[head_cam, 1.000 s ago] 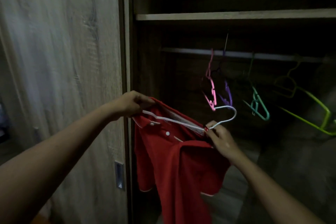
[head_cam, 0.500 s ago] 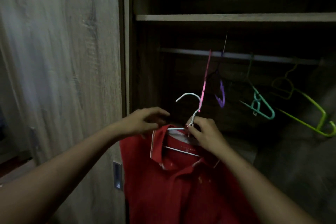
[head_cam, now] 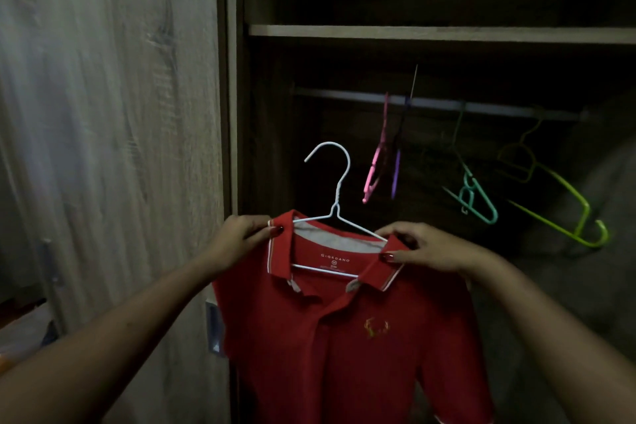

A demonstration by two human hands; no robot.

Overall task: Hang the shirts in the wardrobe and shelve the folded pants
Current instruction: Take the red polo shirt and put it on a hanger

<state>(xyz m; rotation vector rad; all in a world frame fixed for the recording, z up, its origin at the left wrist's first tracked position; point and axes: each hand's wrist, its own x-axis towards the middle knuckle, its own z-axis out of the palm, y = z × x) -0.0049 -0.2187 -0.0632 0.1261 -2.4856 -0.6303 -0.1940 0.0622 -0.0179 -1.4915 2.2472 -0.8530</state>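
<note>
A red polo shirt (head_cam: 344,337) hangs on a white wire hanger (head_cam: 335,189), held up in front of the open wardrobe. The hanger's hook stands upright above the collar, below and left of the clothes rail (head_cam: 447,105). My left hand (head_cam: 241,241) pinches the left side of the collar. My right hand (head_cam: 426,248) grips the right side of the collar over the hanger's shoulder. The shirt front faces me, with a small gold emblem on the chest. No folded pants are in view.
Empty hangers dangle from the rail: pink (head_cam: 375,169), purple (head_cam: 395,175), teal (head_cam: 478,200) and lime green (head_cam: 564,210). A wooden shelf (head_cam: 430,34) runs above the rail. The wardrobe's sliding door (head_cam: 113,148) fills the left. A dark garment (head_cam: 605,234) hangs at the far right.
The hanger went into the shirt's neck and turned upright. Both hands shifted to the collar's two sides, and the shirt now faces me, spread flat.
</note>
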